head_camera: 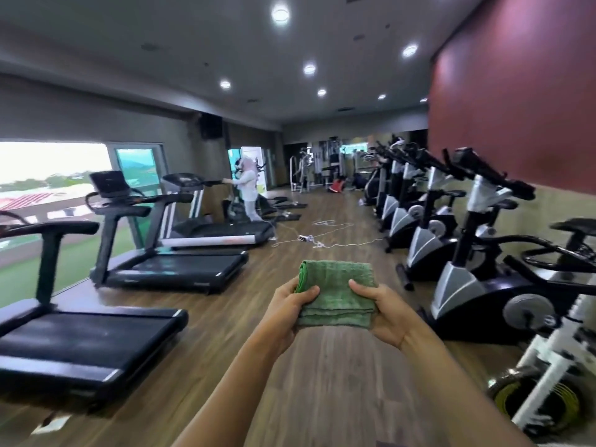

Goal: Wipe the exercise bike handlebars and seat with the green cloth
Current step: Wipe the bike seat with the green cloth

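Note:
A folded green cloth [335,291] is held out in front of me over the wooden floor. My left hand [290,304] grips its left edge and my right hand [383,314] grips its right edge, thumbs on top. The nearest exercise bike [477,279] stands to my right, black and silver, with its handlebars [483,169] up high and its black seat [577,225] near the right edge. Both hands are well apart from the bike.
A row of several more exercise bikes [416,201] lines the right wall. Treadmills [80,343] stand along the windows on the left. White cables and a power strip [309,240] lie on the floor ahead. A person [248,188] stands at a far treadmill.

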The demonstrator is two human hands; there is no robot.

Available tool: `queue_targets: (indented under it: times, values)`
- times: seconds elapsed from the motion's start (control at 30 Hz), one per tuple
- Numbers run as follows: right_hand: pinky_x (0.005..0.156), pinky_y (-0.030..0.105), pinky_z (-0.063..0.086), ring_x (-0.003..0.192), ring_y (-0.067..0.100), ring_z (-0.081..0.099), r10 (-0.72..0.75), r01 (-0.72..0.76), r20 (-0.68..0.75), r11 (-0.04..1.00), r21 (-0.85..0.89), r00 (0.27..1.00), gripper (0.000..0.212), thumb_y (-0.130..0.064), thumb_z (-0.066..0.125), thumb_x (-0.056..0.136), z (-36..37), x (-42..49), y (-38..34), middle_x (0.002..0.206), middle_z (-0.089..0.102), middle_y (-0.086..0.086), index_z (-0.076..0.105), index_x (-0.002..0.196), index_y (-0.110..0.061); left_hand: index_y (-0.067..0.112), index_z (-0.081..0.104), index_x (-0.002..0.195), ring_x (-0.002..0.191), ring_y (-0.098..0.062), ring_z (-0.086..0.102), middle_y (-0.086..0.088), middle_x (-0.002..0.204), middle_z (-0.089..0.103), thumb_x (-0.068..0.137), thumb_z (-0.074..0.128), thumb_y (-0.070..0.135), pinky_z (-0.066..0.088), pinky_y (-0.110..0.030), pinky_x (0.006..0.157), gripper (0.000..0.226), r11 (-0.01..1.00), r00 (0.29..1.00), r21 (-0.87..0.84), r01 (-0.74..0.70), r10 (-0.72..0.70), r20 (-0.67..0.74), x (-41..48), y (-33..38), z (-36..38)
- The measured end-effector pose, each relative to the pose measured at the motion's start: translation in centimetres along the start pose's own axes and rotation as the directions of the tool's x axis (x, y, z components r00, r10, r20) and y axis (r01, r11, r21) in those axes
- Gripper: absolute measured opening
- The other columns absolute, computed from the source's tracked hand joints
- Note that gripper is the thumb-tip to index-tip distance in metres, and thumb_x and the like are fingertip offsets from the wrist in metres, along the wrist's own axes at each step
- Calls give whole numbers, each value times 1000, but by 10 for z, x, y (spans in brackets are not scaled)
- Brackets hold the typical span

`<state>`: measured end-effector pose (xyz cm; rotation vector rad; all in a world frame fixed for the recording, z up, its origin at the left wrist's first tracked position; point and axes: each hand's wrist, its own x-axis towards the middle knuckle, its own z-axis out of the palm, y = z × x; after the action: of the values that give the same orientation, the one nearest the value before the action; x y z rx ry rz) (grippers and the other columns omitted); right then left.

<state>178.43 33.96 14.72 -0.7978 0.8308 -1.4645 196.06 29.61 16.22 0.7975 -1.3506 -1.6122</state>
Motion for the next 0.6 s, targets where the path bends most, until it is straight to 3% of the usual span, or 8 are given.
queue_targets:
  times: [0.17, 0.33, 0.47, 0.6]
  values:
    - [72, 48, 62, 90, 40, 72, -32, 20, -236, 998, -52, 971, 31, -1, 53, 97, -54, 63, -32, 114, 68, 32, 59, 124, 12, 11, 69, 111, 87, -24, 73, -11, 99, 76, 97, 55, 1, 61, -36, 73, 22, 992, 1000, 129, 17, -19, 20, 101, -21, 39]
    - [56, 42, 61, 68, 32, 74, -98, 70, -473, 995, -76, 875, 17, 3, 48, 99, -103, 112, -52, 81, 75, 19, 65, 103, 4, 19, 68, 105, 96, -19, 71, -3, 100, 75, 95, 56, 10, 57, -37, 88, 18, 930, 996, 363, -61, 35, 78, 193, -46, 80]
    - [66, 46, 59, 82, 36, 70, -168, 152, -633, 985, -80, 755, 17, 1, 49, 100, -149, 136, -67, 91, 73, 21, 64, 108, 2, 17, 71, 93, 86, -24, 73, -6, 87, 76, 84, 70, 13, 60, -42, 80, 10, 924, 984, 366, -109, 50, 169, 255, -62, 111]
    - [76, 53, 57, 87, 39, 69, -222, 240, -792, 966, -99, 569, 20, 1, 48, 100, -193, 149, -81, 97, 71, 23, 63, 113, 3, 26, 72, 90, 86, -17, 72, 6, 83, 75, 84, 68, 10, 59, -37, 81, 17, 895, 941, 397, -205, 69, 330, 298, -76, 161]
